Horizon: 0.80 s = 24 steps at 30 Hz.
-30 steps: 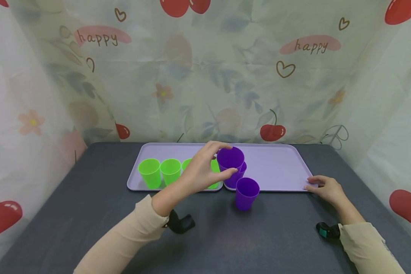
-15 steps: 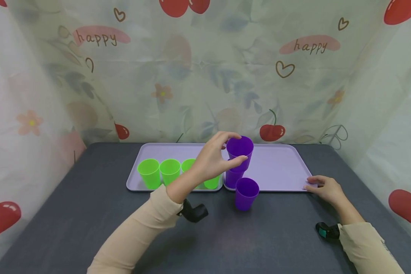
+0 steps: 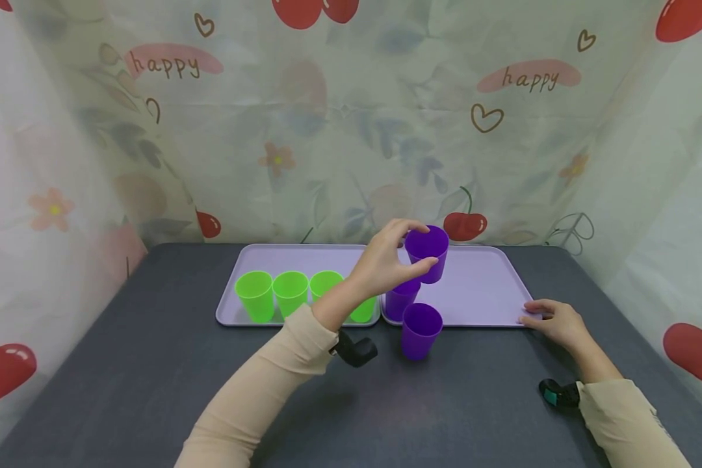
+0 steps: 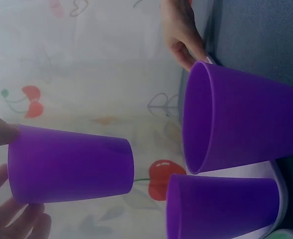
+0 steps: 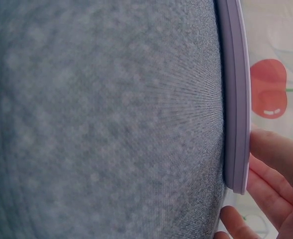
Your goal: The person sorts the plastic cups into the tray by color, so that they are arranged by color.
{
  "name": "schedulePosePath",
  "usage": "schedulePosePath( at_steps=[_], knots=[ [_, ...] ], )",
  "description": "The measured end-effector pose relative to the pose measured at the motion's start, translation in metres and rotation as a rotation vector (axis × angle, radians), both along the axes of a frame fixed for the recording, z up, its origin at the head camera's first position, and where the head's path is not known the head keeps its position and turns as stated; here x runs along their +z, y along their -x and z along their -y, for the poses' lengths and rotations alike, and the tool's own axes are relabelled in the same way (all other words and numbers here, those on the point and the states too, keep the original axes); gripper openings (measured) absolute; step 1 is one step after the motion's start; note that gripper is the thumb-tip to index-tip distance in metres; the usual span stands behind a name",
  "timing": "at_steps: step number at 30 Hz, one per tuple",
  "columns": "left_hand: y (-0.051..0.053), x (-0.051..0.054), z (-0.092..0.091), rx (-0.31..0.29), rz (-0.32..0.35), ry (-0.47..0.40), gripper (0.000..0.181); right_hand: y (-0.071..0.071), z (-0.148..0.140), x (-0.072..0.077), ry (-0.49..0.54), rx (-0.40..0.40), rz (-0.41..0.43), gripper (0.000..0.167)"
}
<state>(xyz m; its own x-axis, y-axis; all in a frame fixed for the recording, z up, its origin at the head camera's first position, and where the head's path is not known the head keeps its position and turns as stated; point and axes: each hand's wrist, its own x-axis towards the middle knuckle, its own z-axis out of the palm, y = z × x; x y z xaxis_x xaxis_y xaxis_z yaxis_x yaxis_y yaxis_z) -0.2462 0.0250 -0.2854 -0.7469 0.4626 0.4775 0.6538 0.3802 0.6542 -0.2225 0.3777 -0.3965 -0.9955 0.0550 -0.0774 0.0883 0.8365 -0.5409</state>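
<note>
My left hand (image 3: 386, 260) grips a purple cup (image 3: 428, 250) by its rim, thumb on the near side and fingers on the far side. That cup is upright, raised over the right lilac tray (image 3: 485, 286). On this tray's left end stands a second purple cup (image 3: 399, 304), partly covered by the left hand. A third purple cup (image 3: 422, 335) is on the table in front of the trays. My right hand (image 3: 561, 324) holds the right tray's near right corner; in the right wrist view the thumb (image 5: 273, 149) touches the rim.
Several green cups (image 3: 255, 296) line the front of the left lilac tray (image 3: 281, 257), some partly behind the left arm. Both trays sit side by side on the dark grey table (image 3: 474, 403). A patterned curtain (image 3: 351, 175) closes off the back and sides.
Gripping the purple cup, my left hand has lifted it and carried it to the right, away from the second purple cup. My right hand has stayed at the tray corner.
</note>
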Motion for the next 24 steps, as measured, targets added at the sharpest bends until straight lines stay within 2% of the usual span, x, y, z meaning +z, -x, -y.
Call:
schedulePosePath(
  at_steps=[9,15,21,24],
  knots=[
    [0.013,-0.014,-0.018,-0.010,0.055,0.073,0.040,-0.001,0.001,0.001,0.005,0.004,-0.003,0.056],
    [0.017,-0.021,-0.027,-0.028,0.054,0.151,0.039,-0.001,0.001,0.000,0.001,0.002,-0.005,0.056],
    [0.021,-0.035,-0.033,-0.030,0.024,0.282,0.041,0.000,0.000,-0.001,-0.003,0.003,-0.006,0.054],
    [0.023,-0.041,-0.034,-0.038,0.007,0.319,0.041,0.000,0.000,-0.001,-0.002,0.003,-0.006,0.054]
  ],
)
